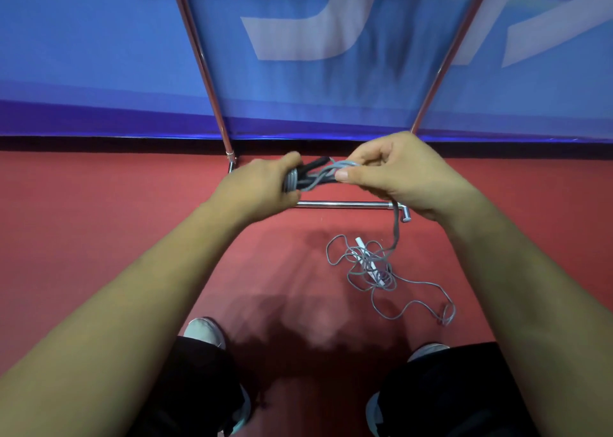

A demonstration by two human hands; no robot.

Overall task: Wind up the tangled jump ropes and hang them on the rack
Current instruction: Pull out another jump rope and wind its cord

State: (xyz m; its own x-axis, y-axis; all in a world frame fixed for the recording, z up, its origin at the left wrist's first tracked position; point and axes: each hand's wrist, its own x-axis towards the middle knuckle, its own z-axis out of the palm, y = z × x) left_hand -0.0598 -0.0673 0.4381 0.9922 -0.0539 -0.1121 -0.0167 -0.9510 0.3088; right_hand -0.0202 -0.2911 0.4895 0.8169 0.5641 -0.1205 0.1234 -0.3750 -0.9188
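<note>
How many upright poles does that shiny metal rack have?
2. The left pole rises above the left hand; the right pole rises above the right hand. Others may stand out of frame.

A red floor (99,237) runs up to a blue banner (83,55) with large white lettering (298,22) across it, blurred. Low in view, black trousers (199,387) stand legs apart, with a pale shoe (204,332) at one leg and another (428,350) at the other.

Even indoor light, soft floor shadows, wide-angle edge distortion, slight blur
</note>
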